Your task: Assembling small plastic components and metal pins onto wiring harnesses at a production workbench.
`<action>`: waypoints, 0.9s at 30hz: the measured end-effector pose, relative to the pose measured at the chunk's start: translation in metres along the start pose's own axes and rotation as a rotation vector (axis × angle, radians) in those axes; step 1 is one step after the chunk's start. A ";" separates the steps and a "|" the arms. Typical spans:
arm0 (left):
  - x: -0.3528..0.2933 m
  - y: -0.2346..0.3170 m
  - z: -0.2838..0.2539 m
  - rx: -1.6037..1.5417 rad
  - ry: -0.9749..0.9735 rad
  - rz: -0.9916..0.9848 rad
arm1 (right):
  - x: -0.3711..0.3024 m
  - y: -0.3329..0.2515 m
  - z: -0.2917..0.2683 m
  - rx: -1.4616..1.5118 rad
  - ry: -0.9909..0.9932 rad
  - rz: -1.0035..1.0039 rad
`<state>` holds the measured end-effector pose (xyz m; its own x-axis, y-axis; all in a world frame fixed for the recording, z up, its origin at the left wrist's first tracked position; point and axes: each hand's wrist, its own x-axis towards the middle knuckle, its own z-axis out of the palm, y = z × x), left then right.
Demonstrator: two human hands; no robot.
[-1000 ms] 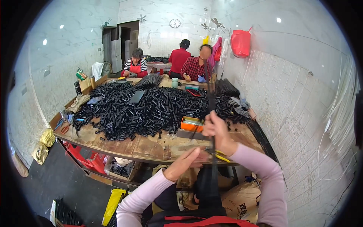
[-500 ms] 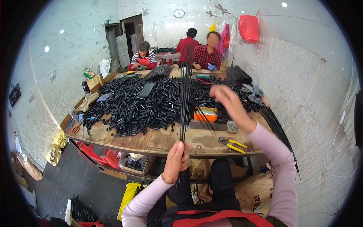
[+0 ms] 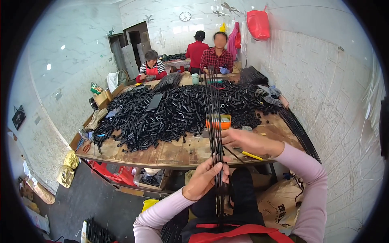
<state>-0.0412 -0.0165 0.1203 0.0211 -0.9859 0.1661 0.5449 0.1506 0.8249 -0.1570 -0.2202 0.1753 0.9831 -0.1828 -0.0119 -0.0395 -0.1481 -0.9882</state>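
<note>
My left hand (image 3: 206, 178) is wrapped round a bundle of long, thin black rods (image 3: 216, 141) just off the table's front edge. The rods stand nearly upright and fan out slightly at the top; their lower ends hang over my lap. My right hand (image 3: 249, 141), slightly blurred, is at the bundle above the left one, its fingers stretched toward the rods. Whether its fingertips touch them I cannot make out. Beneath the right hand, yellow-handled pliers (image 3: 252, 155) are partly hidden. An orange box (image 3: 225, 122) sits behind the rods.
A big heap of short black parts (image 3: 162, 113) covers much of the wooden table (image 3: 162, 156), with a phone (image 3: 154, 101) on top. More black rods (image 3: 300, 128) lie along the right edge. Three people are across the room. A paper sack (image 3: 279, 198) stands by my legs.
My right hand has come down and left, from above the heap to the bundle. My left hand and the rods have shifted a little right and lower in view.
</note>
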 end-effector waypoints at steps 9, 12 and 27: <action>0.004 -0.049 0.043 0.145 0.012 -0.093 | -0.138 0.181 -0.287 -1.484 1.054 0.488; 0.004 -0.054 0.050 0.122 0.017 -0.169 | -0.189 0.247 -0.331 -1.267 1.239 0.585; 0.030 -0.059 0.079 0.079 0.106 -0.189 | -0.203 0.265 -0.347 -1.562 1.223 0.456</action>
<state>-0.1394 -0.0490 0.1190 0.0154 -0.9987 -0.0494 0.4807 -0.0359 0.8762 -0.4294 -0.5594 -0.0310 0.2759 -0.7688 0.5769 -0.9439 -0.3299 0.0118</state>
